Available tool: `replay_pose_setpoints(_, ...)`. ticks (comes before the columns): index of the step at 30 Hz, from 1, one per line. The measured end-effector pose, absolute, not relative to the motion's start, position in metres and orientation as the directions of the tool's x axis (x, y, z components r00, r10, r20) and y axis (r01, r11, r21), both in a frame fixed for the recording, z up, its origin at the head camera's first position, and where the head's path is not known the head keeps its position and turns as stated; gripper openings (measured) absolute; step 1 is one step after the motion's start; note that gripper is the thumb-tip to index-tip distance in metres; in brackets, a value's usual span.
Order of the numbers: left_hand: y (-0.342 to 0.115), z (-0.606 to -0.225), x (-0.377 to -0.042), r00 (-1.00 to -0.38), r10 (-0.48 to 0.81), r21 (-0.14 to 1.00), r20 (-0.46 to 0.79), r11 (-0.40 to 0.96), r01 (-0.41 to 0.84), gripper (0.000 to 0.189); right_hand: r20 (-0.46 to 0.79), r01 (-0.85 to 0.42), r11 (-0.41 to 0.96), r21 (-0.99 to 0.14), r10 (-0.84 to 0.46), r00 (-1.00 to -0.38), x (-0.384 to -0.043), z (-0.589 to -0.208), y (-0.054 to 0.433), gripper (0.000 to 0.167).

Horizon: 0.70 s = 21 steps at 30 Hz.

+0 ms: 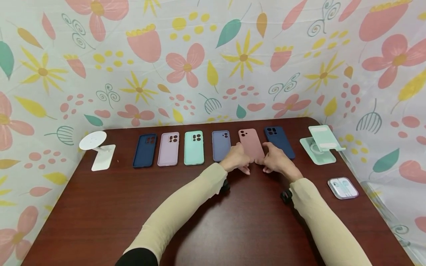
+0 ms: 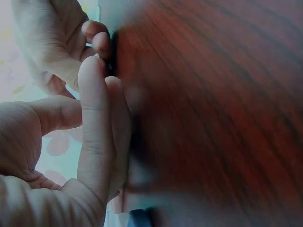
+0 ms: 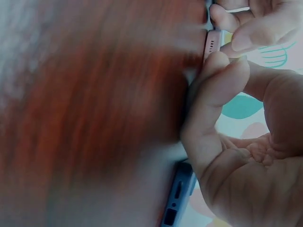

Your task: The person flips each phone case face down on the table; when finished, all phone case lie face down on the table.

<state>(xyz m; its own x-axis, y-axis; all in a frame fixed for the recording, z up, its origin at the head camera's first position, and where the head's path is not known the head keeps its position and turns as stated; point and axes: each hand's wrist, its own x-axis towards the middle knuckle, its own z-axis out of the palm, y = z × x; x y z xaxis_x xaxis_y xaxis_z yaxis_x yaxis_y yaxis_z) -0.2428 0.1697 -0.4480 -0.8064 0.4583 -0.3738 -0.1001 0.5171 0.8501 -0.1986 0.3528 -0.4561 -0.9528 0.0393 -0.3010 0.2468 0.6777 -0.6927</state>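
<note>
A pink phone case lies back up on the dark table, between two others in a row. My left hand holds its lower left side, fingers bent at the edge. At the lower right corner, my right hand grips it with thumb and curled fingers. The fingertips of both hands come close together at the bottom end. In the right wrist view, the pink case shows speaker holes on its end. To its left lies a grey-blue case; to its right, a navy case, tilted.
Farther left in the row are mint, lilac and dark blue phone cases. A white stand is at the left edge. On the right are a mint folding phone stand and boxed earphones. A patterned curtain hangs behind.
</note>
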Motion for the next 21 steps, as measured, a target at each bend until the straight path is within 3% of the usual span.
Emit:
replay_pose_setpoints(11, 0.124, -0.429, -0.24, -0.773, 0.543, 0.889, -0.329, 0.453, -0.06, 0.094, -0.204, 0.162, 0.731, -0.663, 0.032, -0.978, -0.186, -0.442, 0.329, 0.09)
replay_pose_setpoints(21, 0.068, -0.432, -0.254, -0.826, 0.462, 0.849, -0.323, 0.527, -0.037, 0.099, -0.17, 0.069, 0.7, -0.71, -0.075, -0.983, -0.195, -0.443, 0.291, 0.087)
